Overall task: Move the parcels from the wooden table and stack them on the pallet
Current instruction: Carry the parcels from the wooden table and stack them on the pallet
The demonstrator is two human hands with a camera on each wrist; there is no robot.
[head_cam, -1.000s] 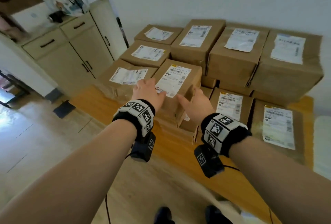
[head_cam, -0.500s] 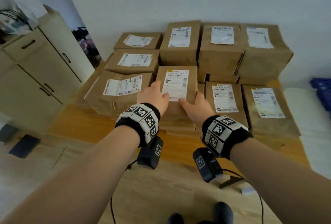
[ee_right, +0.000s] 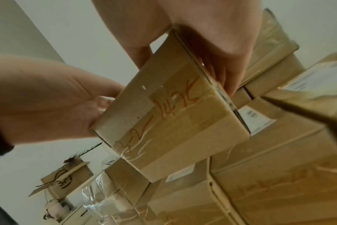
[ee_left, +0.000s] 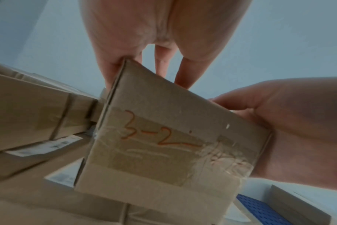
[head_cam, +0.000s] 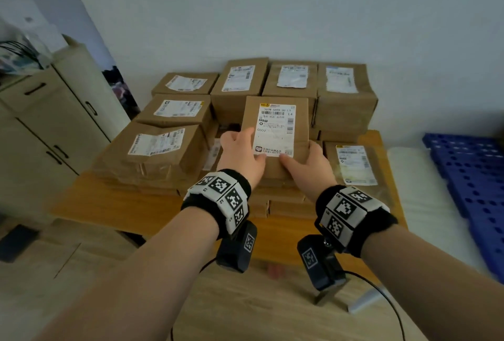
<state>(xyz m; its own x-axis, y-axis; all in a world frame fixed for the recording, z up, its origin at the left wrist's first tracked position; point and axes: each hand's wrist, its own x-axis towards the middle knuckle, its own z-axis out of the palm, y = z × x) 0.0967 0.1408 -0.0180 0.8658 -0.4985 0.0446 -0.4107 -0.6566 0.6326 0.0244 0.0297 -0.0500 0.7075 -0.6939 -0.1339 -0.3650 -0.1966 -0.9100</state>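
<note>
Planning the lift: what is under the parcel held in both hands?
Under the held parcel, gripped by the left hand and right hand, lie flatter parcels stacked on the wooden table. Their tops are mostly covered.

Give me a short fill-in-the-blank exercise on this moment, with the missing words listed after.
1. The parcel is held by ____ hands, the left hand and the right hand.
2. The handwriting on the parcel's taped side is ____ in colour.
3. The pallet at the right is ____ in colour.
4. The other parcels rest on a ____ table.

Missing words: both; orange; blue; wooden
</note>
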